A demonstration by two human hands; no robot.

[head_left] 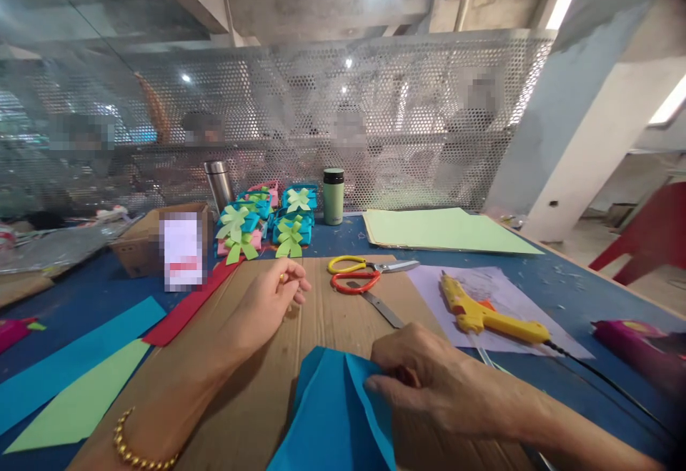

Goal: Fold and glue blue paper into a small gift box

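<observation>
My right hand pinches the right edge of a folded blue sheet, paper or thin felt, between thumb and bent fingers. Its folds stand up toward me, and its near part runs out of view at the bottom. My left hand, wearing a ring and a bead bracelet, hovers left of the sheet over the cardboard. Its fingers are loosely curled, with nothing visible in them. Just beyond lie scissors with red and yellow handles, and a flat metal blade.
A yellow glue gun lies on lilac paper at right, its cord trailing. Light-green sheets, a green tumbler, a steel flask, small bow-trimmed bags and a cardboard box stand behind. Coloured strips lie left.
</observation>
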